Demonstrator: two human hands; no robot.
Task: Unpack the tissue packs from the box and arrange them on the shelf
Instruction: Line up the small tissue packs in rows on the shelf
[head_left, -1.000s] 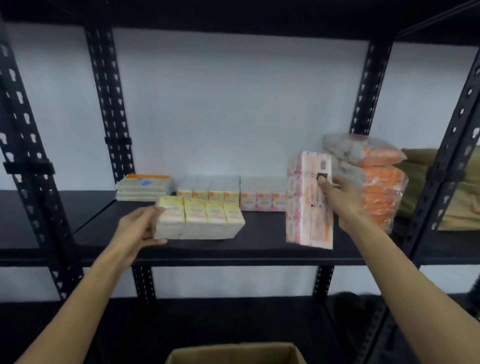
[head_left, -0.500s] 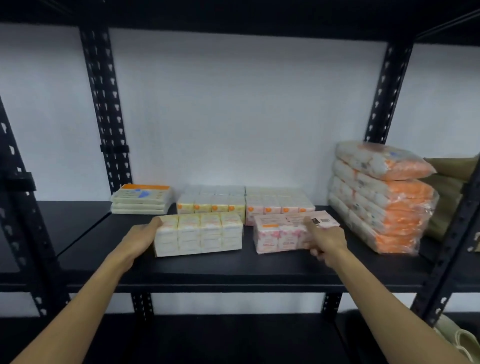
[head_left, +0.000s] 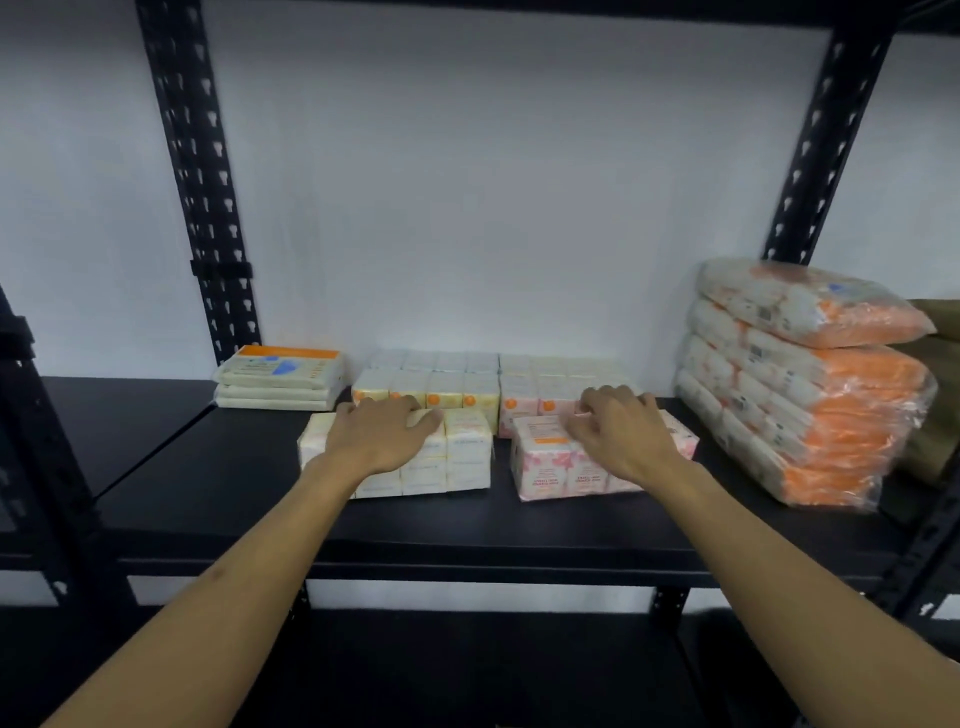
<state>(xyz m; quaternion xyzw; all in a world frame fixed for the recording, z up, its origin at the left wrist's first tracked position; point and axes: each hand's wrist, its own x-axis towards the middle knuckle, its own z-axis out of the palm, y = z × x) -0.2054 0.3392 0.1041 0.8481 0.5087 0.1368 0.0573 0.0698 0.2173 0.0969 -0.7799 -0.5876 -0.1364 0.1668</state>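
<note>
Black metal shelf against a white wall. Yellow tissue pack lies flat near the front, left hand resting on top, fingers relaxed. Just beside it, pink tissue pack under the right hand, fingers curled over its top. Behind: rear packs; far right, orange stack.

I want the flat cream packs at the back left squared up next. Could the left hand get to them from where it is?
Probably yes: the left hand rests on the yellow pack, and only bare shelf lies between it and the flat cream packs.
</note>
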